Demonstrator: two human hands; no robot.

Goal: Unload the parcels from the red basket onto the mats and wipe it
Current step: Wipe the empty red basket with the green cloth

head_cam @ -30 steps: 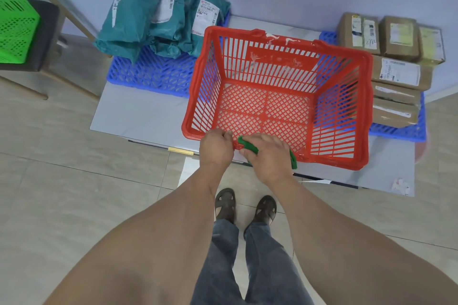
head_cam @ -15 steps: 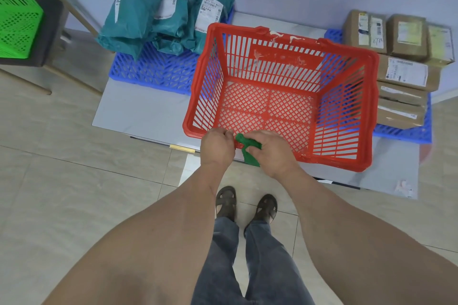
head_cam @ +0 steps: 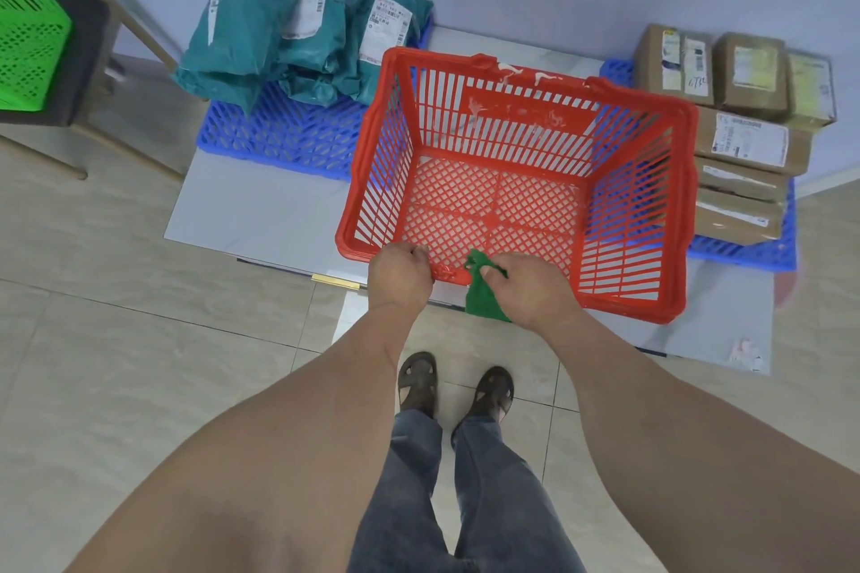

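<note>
Red basket: emptied. Left hand grips near rim; right hand pinches green cloth. Advised: brace basket, wipe each wall firmly.

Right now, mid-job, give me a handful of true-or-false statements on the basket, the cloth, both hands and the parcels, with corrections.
1. The red basket holds no parcels. True.
2. The right hand holds a green cloth at the basket's near rim. True.
3. The left hand hangs free, away from the basket. False: it grips the near rim.
4. The teal parcel bags lie on the right mat. False: they sit on the blue mat left of the basket.
5. The cardboard boxes are stacked to the right of the basket. True.
</note>
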